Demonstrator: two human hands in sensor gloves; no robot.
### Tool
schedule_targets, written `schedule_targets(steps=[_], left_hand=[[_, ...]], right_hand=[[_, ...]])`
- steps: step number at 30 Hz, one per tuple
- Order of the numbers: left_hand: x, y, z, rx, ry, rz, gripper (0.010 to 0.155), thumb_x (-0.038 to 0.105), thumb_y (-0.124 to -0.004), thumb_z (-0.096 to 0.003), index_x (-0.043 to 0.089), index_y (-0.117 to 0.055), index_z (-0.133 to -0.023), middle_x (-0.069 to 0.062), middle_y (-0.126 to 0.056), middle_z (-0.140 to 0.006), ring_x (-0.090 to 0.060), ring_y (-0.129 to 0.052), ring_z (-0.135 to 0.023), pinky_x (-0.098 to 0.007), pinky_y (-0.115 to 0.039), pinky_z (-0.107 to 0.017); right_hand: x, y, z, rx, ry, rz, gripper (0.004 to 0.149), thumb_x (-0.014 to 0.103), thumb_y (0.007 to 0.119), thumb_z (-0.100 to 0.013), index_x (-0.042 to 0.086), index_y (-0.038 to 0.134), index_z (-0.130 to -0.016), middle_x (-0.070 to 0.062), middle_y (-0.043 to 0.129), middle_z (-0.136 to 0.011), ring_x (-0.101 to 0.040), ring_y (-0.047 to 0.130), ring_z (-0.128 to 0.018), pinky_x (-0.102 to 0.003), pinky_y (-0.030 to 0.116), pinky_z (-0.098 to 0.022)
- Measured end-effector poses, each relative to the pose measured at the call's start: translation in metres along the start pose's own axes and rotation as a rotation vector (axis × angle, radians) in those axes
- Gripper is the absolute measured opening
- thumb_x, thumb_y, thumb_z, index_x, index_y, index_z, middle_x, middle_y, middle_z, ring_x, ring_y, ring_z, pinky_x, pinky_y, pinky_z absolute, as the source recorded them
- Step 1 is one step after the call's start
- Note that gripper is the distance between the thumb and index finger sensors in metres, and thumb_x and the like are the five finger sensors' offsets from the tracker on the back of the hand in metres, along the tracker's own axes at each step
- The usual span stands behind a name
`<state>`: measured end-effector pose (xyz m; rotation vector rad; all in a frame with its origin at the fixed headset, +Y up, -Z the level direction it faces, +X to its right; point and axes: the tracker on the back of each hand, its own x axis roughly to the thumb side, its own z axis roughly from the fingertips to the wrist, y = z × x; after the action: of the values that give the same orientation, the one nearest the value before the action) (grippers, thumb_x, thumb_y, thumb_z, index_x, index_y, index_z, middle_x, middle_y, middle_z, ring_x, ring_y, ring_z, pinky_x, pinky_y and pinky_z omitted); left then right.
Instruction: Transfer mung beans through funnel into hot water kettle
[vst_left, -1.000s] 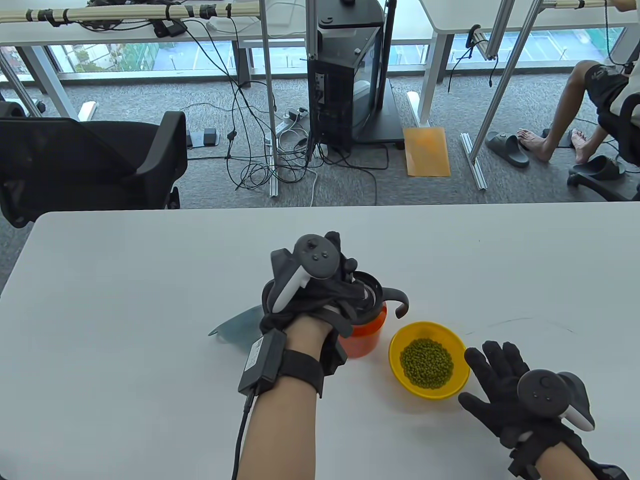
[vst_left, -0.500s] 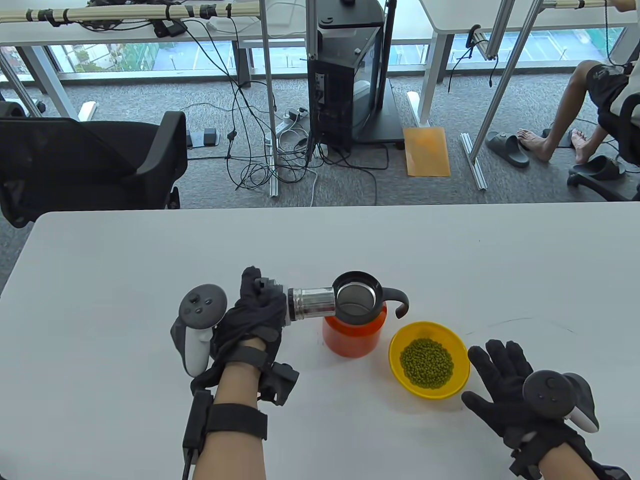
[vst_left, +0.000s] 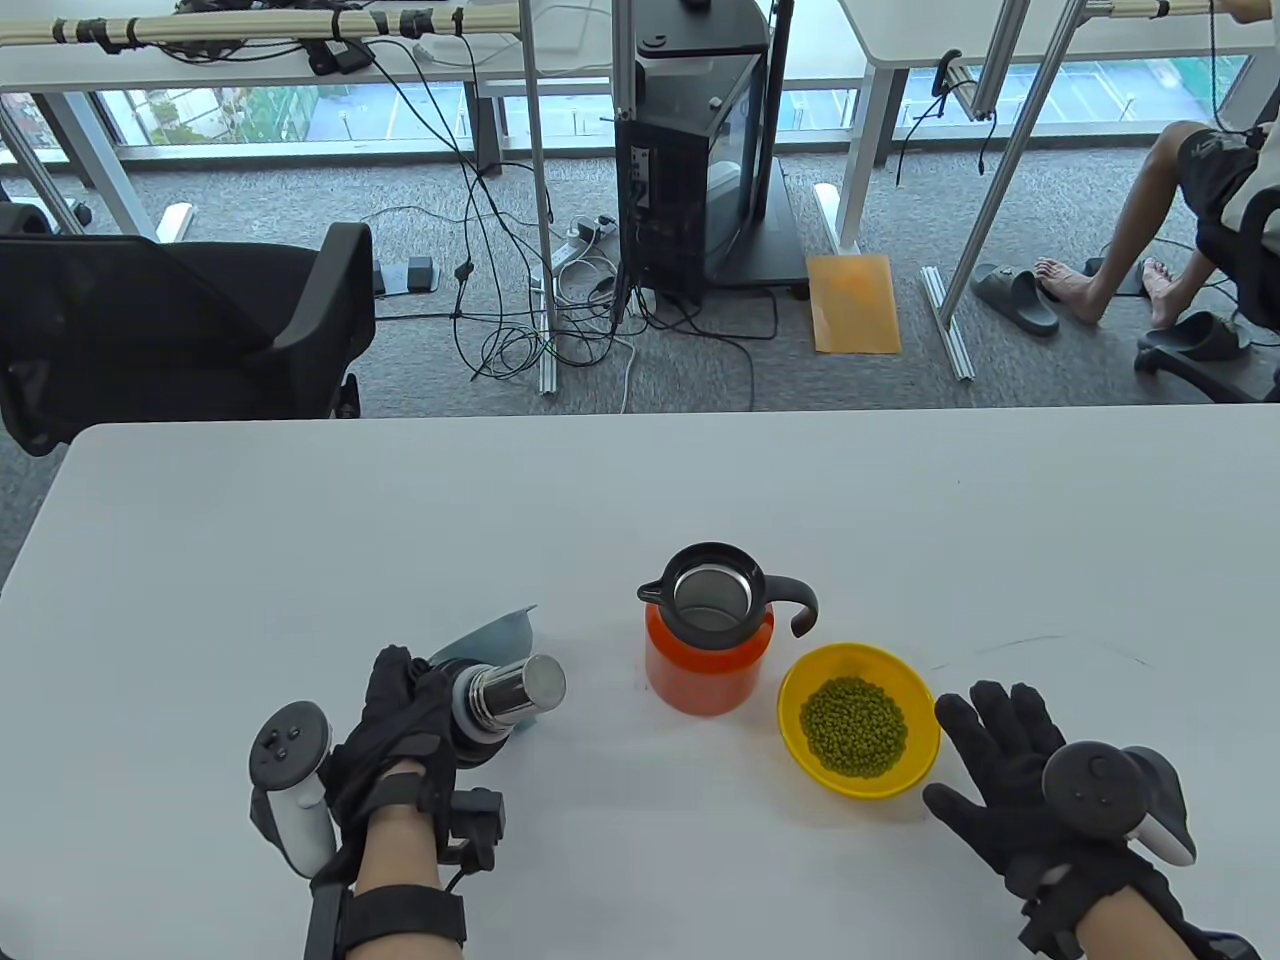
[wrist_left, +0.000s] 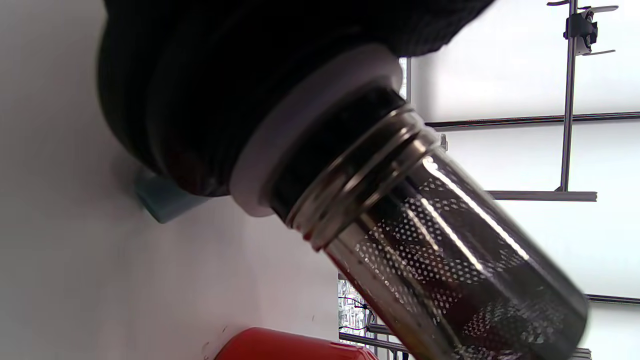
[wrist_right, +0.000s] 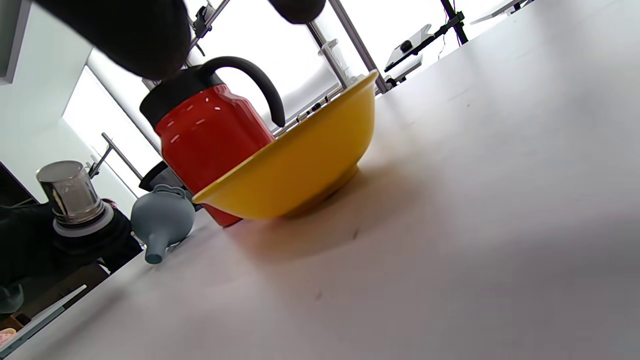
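Near the front edge of the counter (vst_left: 200, 520), the left hand (vst_left: 400, 720) grips the kettle lid (vst_left: 470, 715) by its cap, its perforated steel strainer tilted up and pointing right. The grey-blue funnel (wrist_right: 162, 220) lies on its side just behind. The open red kettle (vst_left: 708, 655) stands mid-counter, the yellow bowl (vst_left: 925, 745) of mung beans (vst_left: 853, 727) just beside it. The right hand (vst_left: 1010, 770) rests flat, fingers spread, near the bowl.

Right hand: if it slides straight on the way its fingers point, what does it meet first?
Most likely the yellow bowl of mung beans: the right hand lies flat, open, its fingers aimed up-left at the near rim. Gap looks small.
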<state>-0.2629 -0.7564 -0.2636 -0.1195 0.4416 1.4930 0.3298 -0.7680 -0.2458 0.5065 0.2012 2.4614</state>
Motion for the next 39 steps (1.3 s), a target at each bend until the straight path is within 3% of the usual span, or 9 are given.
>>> schedule_targets(steps=[8,14,19,24,29,34,39], left_hand=[[-0.039,0.008,-0.004,0.054,0.121,-0.051,0.073,0.04,-0.07,-0.047,0.02,-0.032,-0.106,-0.012,-0.063,-0.104,-0.038,-0.089,-0.085,-0.047,-0.085,-0.054],[-0.047,0.013,-0.005,0.087,0.136,-0.009,0.073,0.039,-0.07,-0.0477,0.02,-0.03,-0.106,-0.012,-0.059,-0.105,-0.034,-0.089,-0.083,-0.044,-0.084,-0.055],[-0.043,0.018,-0.004,0.1,0.092,-0.019,0.073,0.039,-0.07,-0.048,0.022,-0.029,-0.106,-0.012,-0.047,-0.108,-0.037,-0.067,-0.098,-0.047,-0.071,-0.069],[-0.035,0.023,-0.002,0.099,0.079,-0.051,0.072,0.041,-0.068,-0.0479,0.024,-0.029,-0.106,-0.009,-0.042,-0.111,-0.04,-0.047,-0.105,-0.054,-0.052,-0.075],[-0.018,0.031,0.001,0.111,0.049,-0.066,0.071,0.041,-0.067,-0.0482,0.024,-0.03,-0.106,-0.009,-0.043,-0.111,-0.04,-0.047,-0.105,-0.055,-0.051,-0.075],[0.026,0.035,0.003,0.117,-0.011,-0.199,0.07,0.042,-0.068,-0.0482,0.025,-0.034,-0.106,-0.008,-0.044,-0.111,-0.041,-0.045,-0.105,-0.057,-0.048,-0.075],[0.071,0.021,-0.001,0.062,-0.034,-0.342,0.069,0.044,-0.069,-0.0481,0.026,-0.038,-0.107,-0.007,-0.044,-0.112,-0.041,-0.039,-0.106,-0.059,-0.042,-0.075]], right_hand=[[0.0,0.0,0.0,-0.002,0.002,0.003,0.09,0.058,0.069,-0.054,0.007,0.026,-0.115,-0.033,0.006,-0.108,-0.061,-0.007,-0.088,-0.079,0.011,-0.054],[0.0,0.001,-0.001,0.007,0.003,0.005,0.09,0.057,0.069,-0.054,0.007,0.027,-0.115,-0.033,0.006,-0.108,-0.062,-0.007,-0.088,-0.079,0.011,-0.054],[0.0,0.001,0.0,0.008,0.0,0.004,0.09,0.057,0.069,-0.054,0.007,0.025,-0.115,-0.032,0.006,-0.109,-0.062,-0.007,-0.088,-0.079,0.011,-0.054],[0.001,0.001,-0.001,0.013,-0.003,0.004,0.091,0.057,0.069,-0.054,0.006,0.024,-0.115,-0.033,0.006,-0.108,-0.063,-0.008,-0.086,-0.079,0.011,-0.054],[0.002,0.002,-0.001,0.013,-0.008,0.006,0.091,0.058,0.069,-0.054,0.006,0.025,-0.115,-0.033,0.006,-0.108,-0.062,-0.008,-0.087,-0.079,0.011,-0.054],[0.002,0.002,-0.001,0.018,-0.014,0.012,0.091,0.058,0.069,-0.054,0.006,0.025,-0.115,-0.034,0.006,-0.108,-0.062,-0.008,-0.087,-0.079,0.011,-0.054],[0.002,0.001,0.0,0.007,-0.016,0.007,0.09,0.057,0.069,-0.054,0.007,0.026,-0.115,-0.033,0.006,-0.108,-0.062,-0.008,-0.088,-0.079,0.01,-0.054]])
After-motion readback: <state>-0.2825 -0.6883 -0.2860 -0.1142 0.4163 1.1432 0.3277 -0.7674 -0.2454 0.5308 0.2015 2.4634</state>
